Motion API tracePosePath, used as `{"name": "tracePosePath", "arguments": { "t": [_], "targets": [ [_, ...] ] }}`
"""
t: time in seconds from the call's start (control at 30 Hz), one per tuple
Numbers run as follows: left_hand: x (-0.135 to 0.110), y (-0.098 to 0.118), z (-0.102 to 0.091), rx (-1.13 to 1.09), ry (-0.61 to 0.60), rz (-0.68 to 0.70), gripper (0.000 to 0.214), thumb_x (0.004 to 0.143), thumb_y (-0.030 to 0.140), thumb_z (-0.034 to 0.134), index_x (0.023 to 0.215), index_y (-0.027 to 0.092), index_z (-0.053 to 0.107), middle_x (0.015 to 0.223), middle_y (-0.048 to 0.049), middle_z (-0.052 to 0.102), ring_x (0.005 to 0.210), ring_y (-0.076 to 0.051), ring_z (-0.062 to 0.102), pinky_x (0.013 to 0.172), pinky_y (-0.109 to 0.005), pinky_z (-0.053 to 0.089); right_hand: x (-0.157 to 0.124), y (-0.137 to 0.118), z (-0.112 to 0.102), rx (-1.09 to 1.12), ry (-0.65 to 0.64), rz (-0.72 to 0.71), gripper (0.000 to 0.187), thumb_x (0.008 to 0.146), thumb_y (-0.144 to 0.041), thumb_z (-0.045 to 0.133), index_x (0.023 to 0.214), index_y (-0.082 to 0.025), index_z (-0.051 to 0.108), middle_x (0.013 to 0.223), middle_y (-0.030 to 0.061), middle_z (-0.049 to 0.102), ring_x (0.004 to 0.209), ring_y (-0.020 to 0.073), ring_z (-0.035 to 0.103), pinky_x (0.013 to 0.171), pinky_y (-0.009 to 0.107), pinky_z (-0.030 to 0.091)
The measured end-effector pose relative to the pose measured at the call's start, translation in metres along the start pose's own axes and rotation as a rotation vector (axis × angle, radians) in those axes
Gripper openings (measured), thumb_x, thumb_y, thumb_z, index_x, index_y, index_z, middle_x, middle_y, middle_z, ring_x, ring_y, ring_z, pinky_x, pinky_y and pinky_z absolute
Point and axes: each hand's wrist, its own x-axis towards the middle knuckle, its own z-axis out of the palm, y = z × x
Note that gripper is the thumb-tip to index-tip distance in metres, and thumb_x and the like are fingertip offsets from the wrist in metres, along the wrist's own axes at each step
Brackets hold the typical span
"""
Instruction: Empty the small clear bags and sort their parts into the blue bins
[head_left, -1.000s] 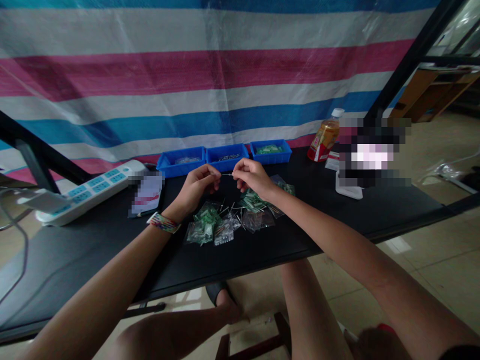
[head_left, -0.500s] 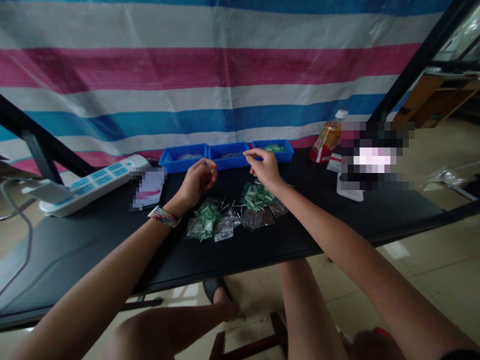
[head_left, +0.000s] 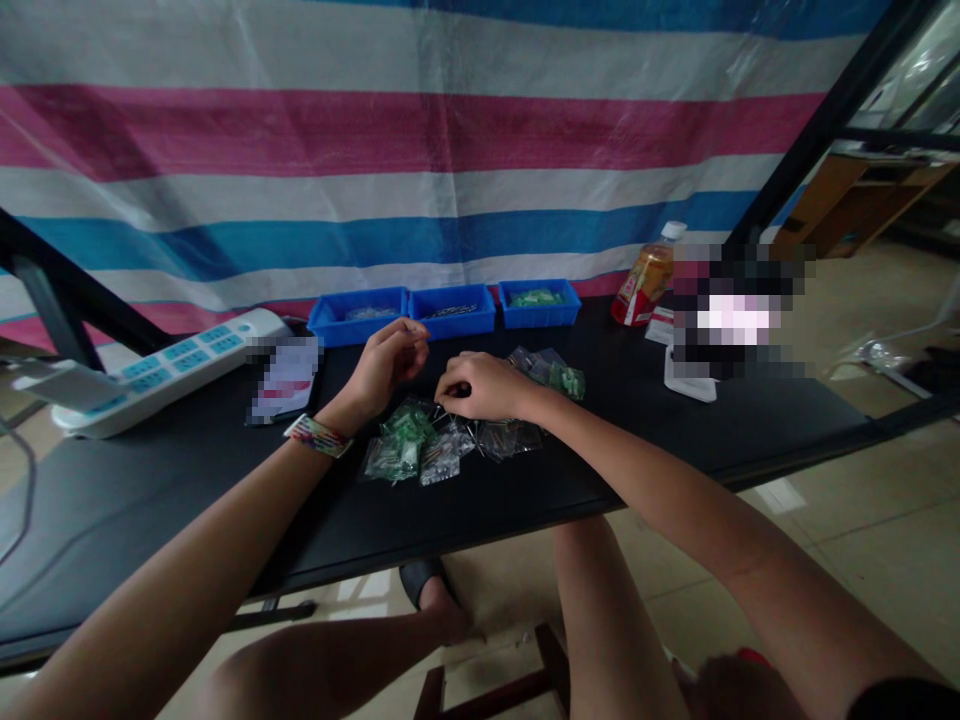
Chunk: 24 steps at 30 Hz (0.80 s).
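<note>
Head view: at the right hand (head_left: 484, 385), the thumb and forefinger are bent into a loose ring, their tips nearly met at the edge of the pile; whether anything is pinched there cannot be told. At the left hand (head_left: 390, 365), the fingers are curled and the tips are held close to the thumb — anything gripped is too small to be made out. Below and between the hands, small clear plastic bags of green pieces (head_left: 405, 435) and clear plastic bags of slim metallic pieces (head_left: 441, 458) are heaped on the black tabletop (head_left: 127, 490). Behind them, three open blue plastic trays (head_left: 465, 325) are lined up along a striped plastic sheet (head_left: 450, 130). Farther out, a long white power strip (head_left: 172, 360) is seen to the left and a red-labelled, white-capped bottle (head_left: 645, 285) to the right.
</note>
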Motion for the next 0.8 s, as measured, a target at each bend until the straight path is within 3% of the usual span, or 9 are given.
{"name": "tracePosePath", "arguments": {
  "t": [0.17,0.3,0.5,0.8],
  "targets": [
    [0.0004,-0.0006,-0.0003,-0.001,-0.002,-0.008,0.019,0.081,0.035,0.072,0.091,0.021,0.062,0.066,0.0022,0.055,0.051,-0.011,0.046,0.045,-0.022,0.029,0.0003,-0.0087,-0.0008,-0.02,0.042,0.117,0.017,0.09,-0.028,0.083,0.078,-0.018,0.077,0.085,0.0039,0.07,0.085,0.0179,0.061,0.075,0.03,0.04],
    [-0.0004,0.0005,0.0002,0.008,0.0,-0.017,0.019,0.081,0.034,0.072,0.091,0.021,0.063,0.064,0.0024,0.055,0.05,-0.011,0.045,0.045,-0.022,0.029,-0.0012,-0.011,-0.0025,-0.013,0.032,0.151,0.017,0.086,-0.03,0.085,0.079,-0.018,0.075,0.087,0.0044,0.072,0.077,0.0163,0.06,0.067,0.03,0.037],
    [-0.0019,0.0034,0.0026,0.028,-0.014,-0.014,0.018,0.08,0.033,0.072,0.091,0.021,0.064,0.064,0.0025,0.054,0.05,-0.011,0.044,0.045,-0.023,0.029,-0.0012,-0.011,-0.0006,-0.004,0.029,0.152,0.004,0.081,-0.015,0.077,0.08,-0.018,0.075,0.086,0.0042,0.072,0.075,0.0163,0.06,0.068,0.029,0.038],
    [-0.0014,0.0029,0.0024,0.061,-0.007,-0.031,0.019,0.08,0.036,0.074,0.089,0.022,0.065,0.062,0.0026,0.053,0.049,-0.012,0.043,0.045,-0.024,0.027,-0.0014,-0.0061,0.0012,0.011,0.02,0.142,0.015,0.079,-0.005,0.071,0.086,-0.018,0.07,0.09,0.0046,0.07,0.081,0.0178,0.063,0.073,0.029,0.042]
  ]
}}
